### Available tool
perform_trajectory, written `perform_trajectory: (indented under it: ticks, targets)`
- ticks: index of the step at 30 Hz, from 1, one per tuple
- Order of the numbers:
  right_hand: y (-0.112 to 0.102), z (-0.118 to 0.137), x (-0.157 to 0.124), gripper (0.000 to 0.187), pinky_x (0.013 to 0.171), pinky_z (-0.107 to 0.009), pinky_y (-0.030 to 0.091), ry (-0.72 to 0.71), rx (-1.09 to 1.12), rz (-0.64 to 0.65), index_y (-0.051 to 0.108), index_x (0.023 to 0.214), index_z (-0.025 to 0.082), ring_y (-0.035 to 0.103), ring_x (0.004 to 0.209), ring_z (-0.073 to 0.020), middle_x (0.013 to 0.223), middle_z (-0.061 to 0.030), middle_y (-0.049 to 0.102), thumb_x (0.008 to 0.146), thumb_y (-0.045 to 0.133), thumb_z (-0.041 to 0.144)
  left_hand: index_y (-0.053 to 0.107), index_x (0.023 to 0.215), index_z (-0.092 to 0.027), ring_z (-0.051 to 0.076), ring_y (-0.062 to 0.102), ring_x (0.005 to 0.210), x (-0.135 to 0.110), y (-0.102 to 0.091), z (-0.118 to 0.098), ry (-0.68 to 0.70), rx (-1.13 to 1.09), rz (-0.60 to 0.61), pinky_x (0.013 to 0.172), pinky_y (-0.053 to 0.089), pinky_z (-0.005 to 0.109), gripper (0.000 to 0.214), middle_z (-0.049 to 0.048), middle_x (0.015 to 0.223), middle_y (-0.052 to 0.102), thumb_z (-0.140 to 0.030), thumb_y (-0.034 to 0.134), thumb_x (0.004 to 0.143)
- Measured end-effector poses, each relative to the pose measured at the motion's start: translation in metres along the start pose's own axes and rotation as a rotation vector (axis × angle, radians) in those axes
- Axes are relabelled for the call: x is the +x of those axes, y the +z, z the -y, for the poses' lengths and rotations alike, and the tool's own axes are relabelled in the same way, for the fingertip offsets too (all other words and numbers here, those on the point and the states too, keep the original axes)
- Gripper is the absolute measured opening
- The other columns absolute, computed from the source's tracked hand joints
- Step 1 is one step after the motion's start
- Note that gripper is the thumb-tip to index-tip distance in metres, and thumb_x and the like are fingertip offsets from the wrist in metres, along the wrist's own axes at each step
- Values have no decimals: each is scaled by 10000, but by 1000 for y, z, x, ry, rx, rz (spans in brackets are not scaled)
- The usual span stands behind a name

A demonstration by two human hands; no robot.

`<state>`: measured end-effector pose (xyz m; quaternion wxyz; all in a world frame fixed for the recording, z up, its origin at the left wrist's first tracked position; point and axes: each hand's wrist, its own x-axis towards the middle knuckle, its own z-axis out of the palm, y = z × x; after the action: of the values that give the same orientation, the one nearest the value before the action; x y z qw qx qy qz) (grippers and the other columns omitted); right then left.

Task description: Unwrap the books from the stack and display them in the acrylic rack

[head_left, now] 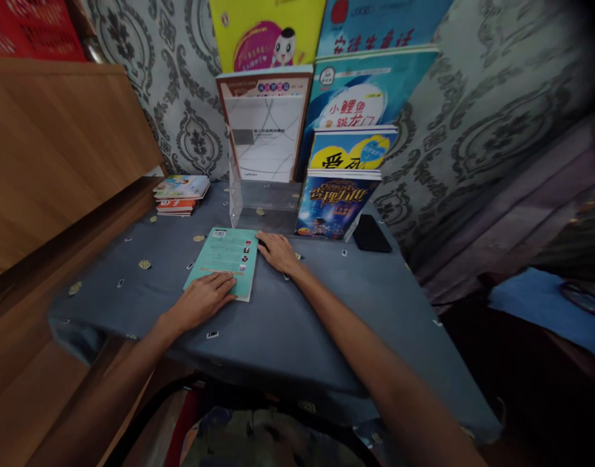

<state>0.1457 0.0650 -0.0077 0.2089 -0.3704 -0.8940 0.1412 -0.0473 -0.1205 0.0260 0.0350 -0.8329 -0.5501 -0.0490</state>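
A teal book (229, 250) lies closed on the cloth-covered table, its barcode side up. My left hand (207, 297) rests flat over the book's near left part, fingers stretched out and holding nothing. At the book's far right corner is my right hand (276, 251), its fingertips touching the edge. Its fingers are extended, with the palm low over the cloth. Just beyond the book stands a clear acrylic rack (235, 204) carrying several books in tiers. On its lowest right tier leans a dark blue book (333, 204).
A small stack of books (180, 193) sits at the table's back left. To the right of the rack lies a black phone (372, 233). A wooden cabinet (68, 130) borders the left side. The grey tablecloth (326, 337) hangs over the front edge.
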Motion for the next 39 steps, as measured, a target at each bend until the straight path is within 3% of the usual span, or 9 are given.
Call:
perform_trajectory:
  ticks: [8,14,18,22,27,32,35,39]
  targets:
    - [-3,15,-31,387,1125,-459,344,-64,93,13,590,1355,209,457,1371,-244,1427,-90,592,1006,424,233,643,1270,-200,208,626,1211,4,-12,4,-3,-95,-14,1039,482,381,405,80,1307,679,-371,354,1045]
    - [-9,37,-69,467,1084,-435,394,-155,323,-33,426,1479,208,567,1231,-214,1228,-83,716,1014,398,237,642,1287,-194,212,616,1227,6,-19,1,-57,-132,29,1061,466,402,426,84,1327,667,-369,337,1046]
    - [-10,50,-88,460,1051,-426,424,-178,449,-82,402,1482,225,605,1200,-209,1152,-75,743,1023,382,250,650,1278,-216,215,617,1220,5,-19,0,-49,-133,30,1051,473,412,408,79,1312,675,-359,351,1040]
    - [-13,61,-97,434,1032,-432,433,-190,536,-94,452,1448,221,622,1171,-219,1092,-75,756,1019,389,246,645,1283,-210,228,606,1229,2,-14,2,-24,-111,7,1043,481,421,401,94,1322,660,-359,365,1039]
    - [-16,68,-99,353,930,-396,490,-241,421,0,616,1310,239,653,1014,-217,1019,-69,741,996,454,228,621,1307,-227,232,584,1242,-3,-6,2,-21,-116,-21,1026,492,415,384,86,1347,631,-392,425,1022]
    - [-14,69,-98,268,896,-370,508,-246,421,-4,700,1157,210,649,979,-205,1034,-82,726,969,509,210,658,1240,-242,212,607,1179,-1,-10,6,-44,-168,-49,1002,495,382,366,59,1287,661,-413,422,1019]
    - [-13,69,-97,255,896,-377,513,-225,433,-8,699,1148,212,653,978,-209,1022,-77,731,965,521,208,675,1188,-228,214,606,1156,7,-8,21,-144,-180,-80,1008,488,376,370,66,1234,675,-408,398,1019]
    - [-13,68,-96,258,916,-382,518,-235,417,-12,673,1170,192,641,1035,-213,1072,-95,722,965,516,193,576,1325,-170,269,517,1301,19,10,56,-452,-117,-140,1082,440,427,447,140,1406,550,-408,414,983]
